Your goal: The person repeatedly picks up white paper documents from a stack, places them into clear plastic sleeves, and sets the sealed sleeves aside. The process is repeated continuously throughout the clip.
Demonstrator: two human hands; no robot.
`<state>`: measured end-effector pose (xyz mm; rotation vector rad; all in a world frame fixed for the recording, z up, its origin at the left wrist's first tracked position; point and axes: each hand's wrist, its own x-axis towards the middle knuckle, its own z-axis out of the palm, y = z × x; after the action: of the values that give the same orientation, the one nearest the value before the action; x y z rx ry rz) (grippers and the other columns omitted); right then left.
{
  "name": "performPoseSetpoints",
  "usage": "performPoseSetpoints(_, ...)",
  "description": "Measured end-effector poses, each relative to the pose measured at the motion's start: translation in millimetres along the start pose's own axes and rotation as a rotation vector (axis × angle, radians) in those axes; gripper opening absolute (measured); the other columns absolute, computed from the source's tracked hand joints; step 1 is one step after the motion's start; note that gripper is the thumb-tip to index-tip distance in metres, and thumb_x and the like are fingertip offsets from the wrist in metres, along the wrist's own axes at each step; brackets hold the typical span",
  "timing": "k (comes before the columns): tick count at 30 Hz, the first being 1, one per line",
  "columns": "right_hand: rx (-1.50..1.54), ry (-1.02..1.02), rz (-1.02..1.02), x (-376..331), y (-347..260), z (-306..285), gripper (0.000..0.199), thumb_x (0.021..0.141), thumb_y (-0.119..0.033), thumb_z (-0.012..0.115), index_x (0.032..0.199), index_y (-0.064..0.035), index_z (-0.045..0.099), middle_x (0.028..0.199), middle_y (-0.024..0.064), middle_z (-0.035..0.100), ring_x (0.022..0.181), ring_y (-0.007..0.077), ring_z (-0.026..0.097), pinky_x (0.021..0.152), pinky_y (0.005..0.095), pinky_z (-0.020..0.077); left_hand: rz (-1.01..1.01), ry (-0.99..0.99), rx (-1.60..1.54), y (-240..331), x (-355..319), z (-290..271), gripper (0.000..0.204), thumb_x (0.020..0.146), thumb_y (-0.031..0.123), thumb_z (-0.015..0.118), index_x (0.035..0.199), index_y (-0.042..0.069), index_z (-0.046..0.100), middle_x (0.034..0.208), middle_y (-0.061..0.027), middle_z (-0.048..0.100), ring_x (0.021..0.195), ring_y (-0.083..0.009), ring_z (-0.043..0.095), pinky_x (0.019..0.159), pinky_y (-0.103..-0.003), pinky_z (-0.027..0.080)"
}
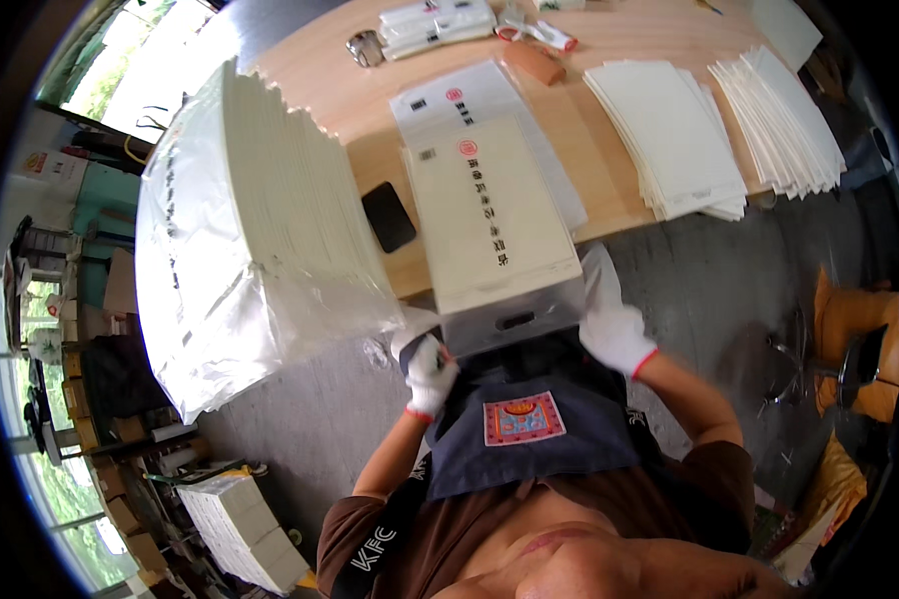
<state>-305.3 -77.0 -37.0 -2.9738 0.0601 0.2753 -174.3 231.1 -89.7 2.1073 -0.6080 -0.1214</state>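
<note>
A stack of cream printed paper sheets (499, 220) lies at the table's near edge, above a grey front face (469, 327) with a dark oval slot. My left hand (432, 377), in a white glove with a red cuff, is closed beside the stack's near left corner. Something dark and a pale flap show at its fingers, too small to make out. At the near right corner, my gloved right hand (614, 334) is closed on a pale, film-like flap (599, 272) rising along the stack's side. Some of its fingertips are hidden.
A tall bundle of sheets in clear plastic (195, 260) stands at left, near a black phone (389, 217). Fanned white sheets (669, 140) and another paper pile (781, 125) lie at right. Toward the back are an orange block (534, 63) and a metal cup (366, 48).
</note>
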Motion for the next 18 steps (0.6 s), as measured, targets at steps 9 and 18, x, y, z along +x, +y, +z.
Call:
performPoseSetpoints(9, 0.531, 0.250, 0.483, 62.5, 68.5, 66.8, 0.037, 0.094, -0.036, 0.041, 0.093, -0.0043, 0.060, 0.092, 0.0197, 0.063, 0.081, 0.0372, 0.061, 0.070, 0.0440, 0.0479, -0.668, -0.137, -0.547, -61.4, 54.7, 41.8, 0.042, 0.093, 0.036, 0.054, 0.119, 0.003, 0.054, 0.096, -0.0072, 0.062, 0.081, -0.0126, 0.059, 0.070, -0.027, 0.050)
performPoseSetpoints(18, 1.978, 0.242, 0.285, 99.1, -60.6, 29.0, 0.030, 0.097, -0.030, 0.050, 0.102, -0.0029, 0.059, 0.082, -0.0015, 0.057, 0.066, 0.0079, 0.050, 0.061, 0.0221, 0.0432, 0.037, -0.171, 0.239, 197.2, 100.1, -112.0, 0.025, 0.087, 0.029, 0.059, 0.103, 0.011, 0.051, 0.067, -0.0149, 0.059, 0.061, -0.0389, 0.059, 0.055, -0.044, 0.045)
